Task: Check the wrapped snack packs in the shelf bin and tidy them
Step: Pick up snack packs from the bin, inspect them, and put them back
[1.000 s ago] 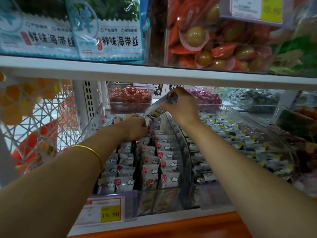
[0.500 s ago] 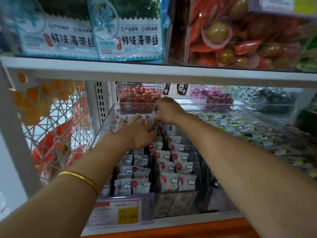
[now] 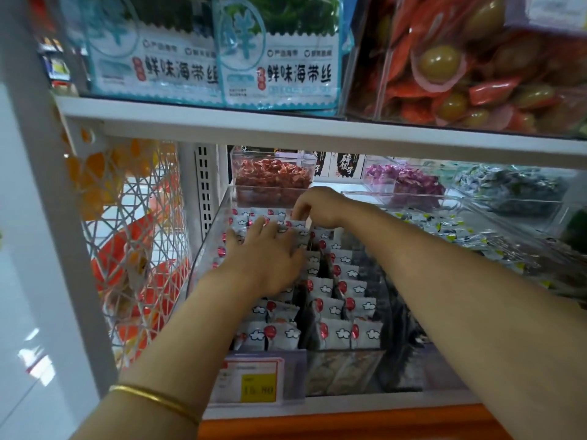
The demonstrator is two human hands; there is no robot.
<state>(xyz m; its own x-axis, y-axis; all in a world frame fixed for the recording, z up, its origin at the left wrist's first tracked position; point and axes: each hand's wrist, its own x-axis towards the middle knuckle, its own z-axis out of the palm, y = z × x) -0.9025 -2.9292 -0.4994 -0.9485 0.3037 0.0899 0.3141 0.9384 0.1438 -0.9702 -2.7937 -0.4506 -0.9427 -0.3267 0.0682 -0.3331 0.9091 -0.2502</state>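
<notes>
Snack packs (image 3: 333, 309), white wrappers with a red dot, stand in upright rows in the clear bin (image 3: 206, 249) on the lower shelf (image 3: 349, 404), where a person's left hand (image 3: 266, 252) lies flat, fingers spread, across the left rows while the right hand (image 3: 313, 206) pinches a pack (image 3: 298, 222) at the back. The step appears to be seating that pack in the rear row as the other hand steadies its neighbours. Next, the job likely calls for easing it down level and squaring the row without toppling those in front.
</notes>
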